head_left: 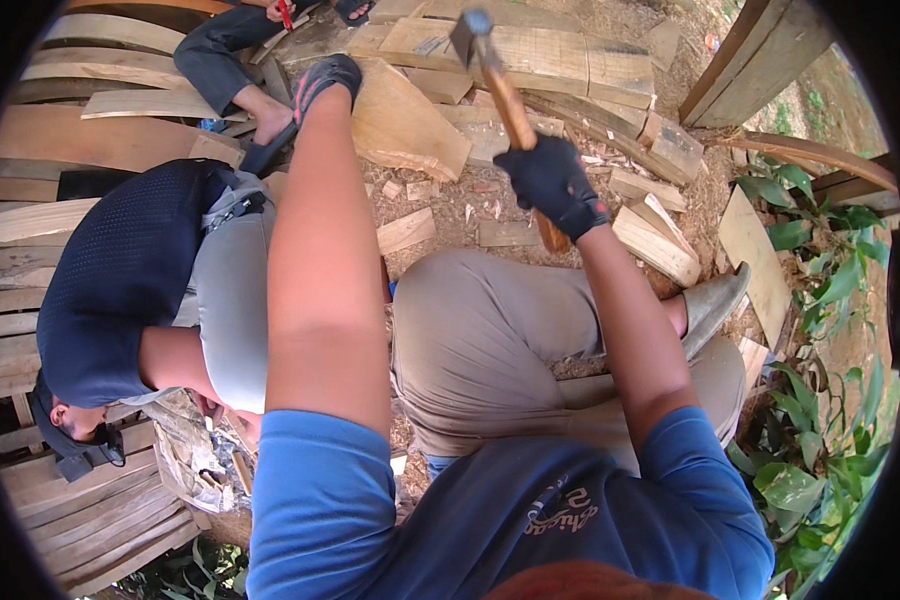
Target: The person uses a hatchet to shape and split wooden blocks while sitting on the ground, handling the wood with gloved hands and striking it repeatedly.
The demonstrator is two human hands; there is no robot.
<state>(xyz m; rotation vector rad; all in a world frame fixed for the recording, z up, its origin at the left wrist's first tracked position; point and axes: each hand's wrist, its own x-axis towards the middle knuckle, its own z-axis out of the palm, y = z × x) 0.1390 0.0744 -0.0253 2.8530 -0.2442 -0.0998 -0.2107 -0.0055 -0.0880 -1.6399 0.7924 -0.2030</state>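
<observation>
My right hand [551, 180], in a black glove, is closed round the wooden handle of a hatchet [511, 108]. The tool is raised, its dark metal head up and to the left, slightly blurred. My left arm stretches far forward. My left hand [327, 82], in a dark glove with pink marks, grips the far left edge of a pale wooden board [406, 122]; its fingers are partly hidden. Beyond that board lies a thick, squared timber [530, 58]. Wood chips and offcuts [406, 231] are scattered between my arms.
A person in a dark shirt [120, 270] bends low close on my left. Another person's leg [220, 60] and sandalled foot are at the far left. Curved planks [30, 235] line the left side. A wooden post [755, 60] and leafy plants [820, 480] stand at right.
</observation>
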